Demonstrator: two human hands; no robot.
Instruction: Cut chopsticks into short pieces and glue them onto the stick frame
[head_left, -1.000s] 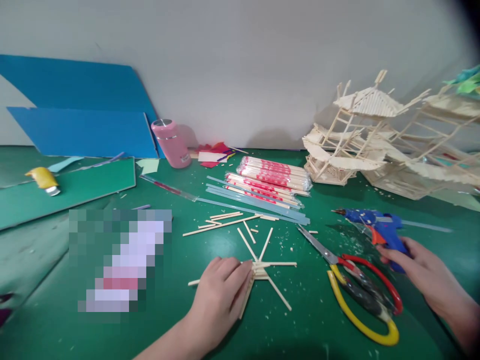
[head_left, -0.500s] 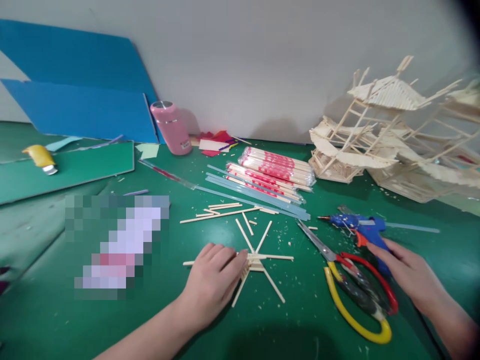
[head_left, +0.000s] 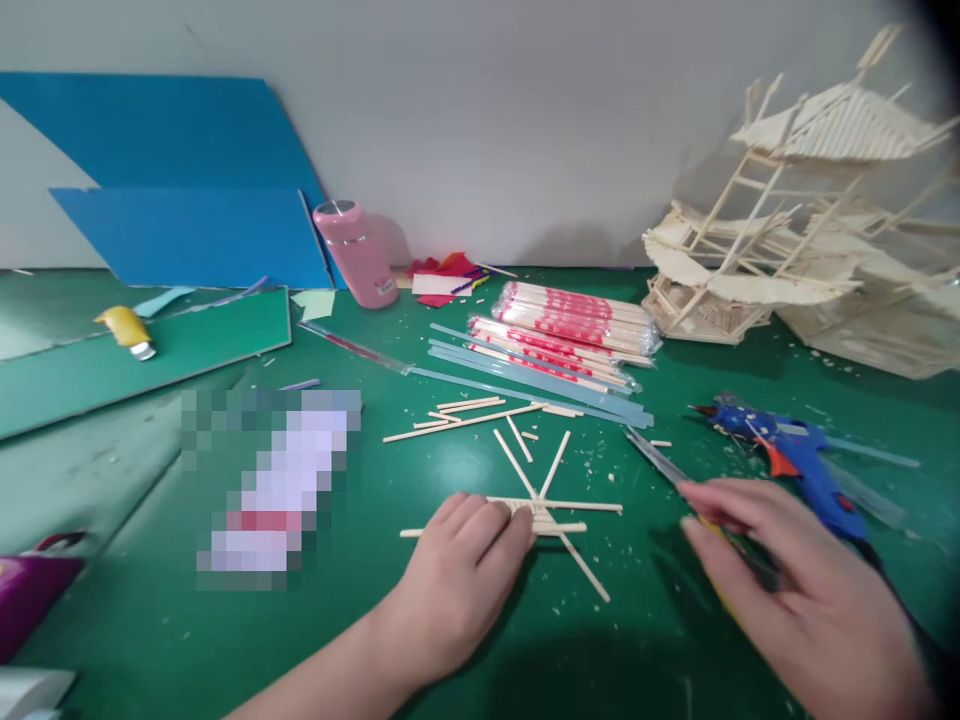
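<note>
Since half a second ago the right hand (head_left: 806, 590) has left the blue hot-glue gun (head_left: 799, 462) and come over the yellow-and-red-handled scissors (head_left: 664, 462), hiding their handles; whether its grip has closed on them I cannot tell. At lower centre, the left hand (head_left: 469, 580) stays flat, fingers together, pressing on the fan of thin wooden sticks (head_left: 547, 505), seemingly to keep it from shifting on the green table (head_left: 150, 620). Farther up lie wrapped chopstick bundles (head_left: 574, 325), with a stick-built model house (head_left: 795, 230) at upper right.

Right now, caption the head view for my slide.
Left hand pressing a crossed stick assembly on green mat; right hand over scissors.
</note>
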